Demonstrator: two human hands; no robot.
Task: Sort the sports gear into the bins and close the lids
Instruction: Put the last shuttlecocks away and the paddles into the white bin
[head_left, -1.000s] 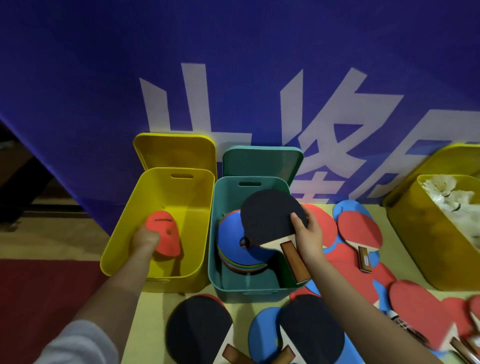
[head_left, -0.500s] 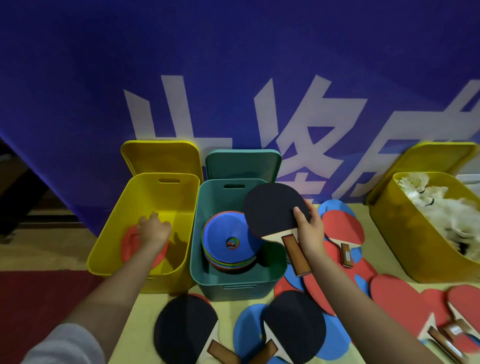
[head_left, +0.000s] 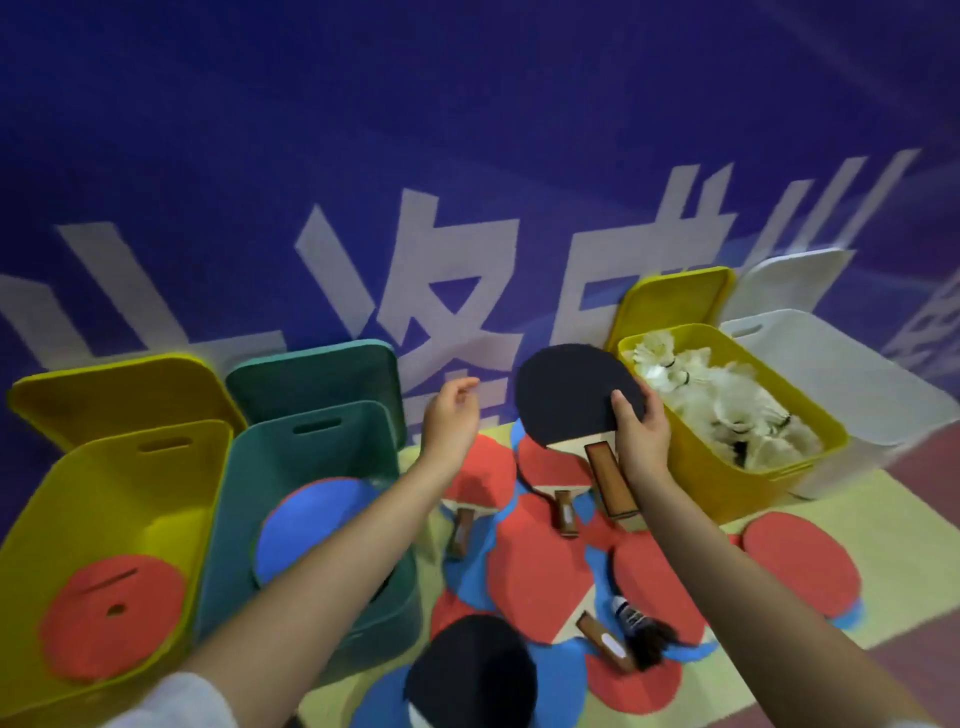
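The right hand (head_left: 638, 434) gripped a black-faced paddle (head_left: 576, 395) at the base of its blade, thumb laid across the black rubber and the wooden handle slanting down toward the near side; the paddle was lifted above the pile, just left of the right yellow bin (head_left: 727, 478). The left hand (head_left: 451, 421) hung in the air with nothing in it, fingers loosely curved and apart, far of the pile and just right of the green bin (head_left: 311, 467). At the far left stood the left yellow bin (head_left: 119, 488), a red disc (head_left: 111, 616) lying flat on its floor, its lid (head_left: 119, 395) propped upright behind it. The green bin beside it showed a blue disc (head_left: 311, 525) on top inside, partly hidden by the left forearm, with a green lid (head_left: 317, 379) leaning behind. The right yellow bin was heaped with white shuttlecocks (head_left: 727, 405), and a white bin (head_left: 841, 384) stood touching it on the far right. Between the bins, on the pale yellow mat (head_left: 893, 519), lay overlapping red paddles (head_left: 540, 577) and blue discs, a dark shuttlecock (head_left: 641, 631) on top of them near the right forearm, and another black paddle (head_left: 470, 670) at the near edge. A blue banner (head_left: 467, 156) with large white characters filled the far side.
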